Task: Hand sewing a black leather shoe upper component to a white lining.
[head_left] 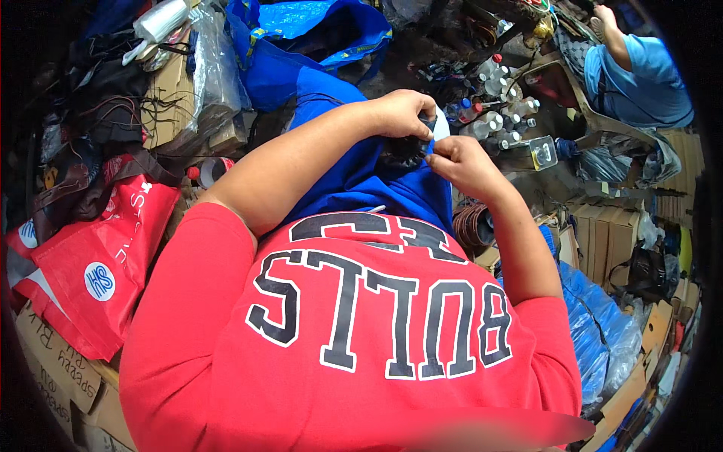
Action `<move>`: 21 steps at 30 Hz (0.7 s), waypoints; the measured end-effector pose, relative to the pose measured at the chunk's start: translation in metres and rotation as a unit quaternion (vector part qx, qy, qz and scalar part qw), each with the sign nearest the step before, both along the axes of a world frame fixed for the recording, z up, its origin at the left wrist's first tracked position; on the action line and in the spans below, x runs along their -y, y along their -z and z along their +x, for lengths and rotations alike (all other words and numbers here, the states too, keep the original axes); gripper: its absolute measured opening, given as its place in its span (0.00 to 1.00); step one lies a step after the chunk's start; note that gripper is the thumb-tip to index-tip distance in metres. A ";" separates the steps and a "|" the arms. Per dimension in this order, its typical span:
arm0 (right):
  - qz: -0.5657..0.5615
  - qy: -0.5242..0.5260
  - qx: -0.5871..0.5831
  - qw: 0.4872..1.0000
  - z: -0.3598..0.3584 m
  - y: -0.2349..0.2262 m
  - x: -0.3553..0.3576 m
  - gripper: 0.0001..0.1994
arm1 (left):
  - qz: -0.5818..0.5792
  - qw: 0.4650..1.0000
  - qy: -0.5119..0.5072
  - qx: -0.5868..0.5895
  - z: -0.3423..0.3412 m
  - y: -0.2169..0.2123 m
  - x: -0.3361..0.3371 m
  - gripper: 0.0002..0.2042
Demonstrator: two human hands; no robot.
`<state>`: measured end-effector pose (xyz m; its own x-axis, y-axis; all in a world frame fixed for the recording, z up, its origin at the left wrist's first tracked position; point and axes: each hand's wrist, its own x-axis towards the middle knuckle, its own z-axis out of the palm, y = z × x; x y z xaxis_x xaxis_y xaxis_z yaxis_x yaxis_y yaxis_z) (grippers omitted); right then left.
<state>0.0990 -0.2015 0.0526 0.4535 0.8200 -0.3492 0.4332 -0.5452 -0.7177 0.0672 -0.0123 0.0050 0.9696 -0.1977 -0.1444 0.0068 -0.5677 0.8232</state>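
Note:
A blue fabric piece (pixel 354 177) lies across my lap, above my red shirt. My left hand (pixel 403 113) pinches its upper edge, fingers closed on the cloth next to a small white tab (pixel 440 124). My right hand (pixel 463 166) grips the same edge just below and to the right, the two hands almost touching. A dark opening in the fabric (pixel 403 151) sits between them. What lies under my fingers is hidden.
A red bag (pixel 98 264) and cardboard boxes (pixel 60 361) lie at the left. A large blue bag (pixel 301 38) sits at the top. Several small bottles (pixel 497 113) stand beyond my hands. Another person in a light blue shirt (pixel 640 75) sits at the top right. Blue plastic wrap (pixel 595 324) lies at the right.

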 end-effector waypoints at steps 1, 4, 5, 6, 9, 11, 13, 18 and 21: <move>0.014 0.004 -0.001 1.000 -0.003 -0.002 0.004 0.14 | 0.003 1.000 -0.006 0.011 0.000 -0.001 0.001 0.19; 0.067 0.063 -0.050 0.995 -0.013 -0.005 0.014 0.14 | -0.017 1.000 0.006 0.022 0.002 -0.005 0.002 0.18; 0.079 0.051 -0.022 0.995 -0.013 -0.005 0.018 0.14 | -0.033 0.999 0.002 0.000 0.002 -0.006 0.002 0.17; 0.079 0.051 -0.024 0.995 -0.014 -0.005 0.021 0.14 | -0.034 0.999 0.002 -0.002 0.002 -0.006 0.001 0.17; 0.202 0.120 -0.061 0.970 -0.014 -0.013 0.036 0.14 | -0.047 0.998 0.000 -0.030 0.003 -0.009 -0.006 0.14; 0.219 0.140 -0.103 0.960 -0.008 -0.037 0.043 0.13 | -0.081 0.996 0.012 -0.042 0.002 -0.003 -0.015 0.15; 0.209 0.125 -0.030 0.969 -0.003 -0.038 0.042 0.10 | -0.115 0.991 0.045 -0.055 0.004 -0.007 -0.018 0.16; 0.141 0.087 0.039 0.985 -0.006 -0.015 0.030 0.13 | -0.139 0.979 0.110 -0.105 0.005 -0.015 -0.029 0.17; 0.137 0.068 0.075 0.985 -0.005 -0.005 0.023 0.11 | -0.119 0.978 0.130 -0.109 0.001 -0.016 -0.030 0.18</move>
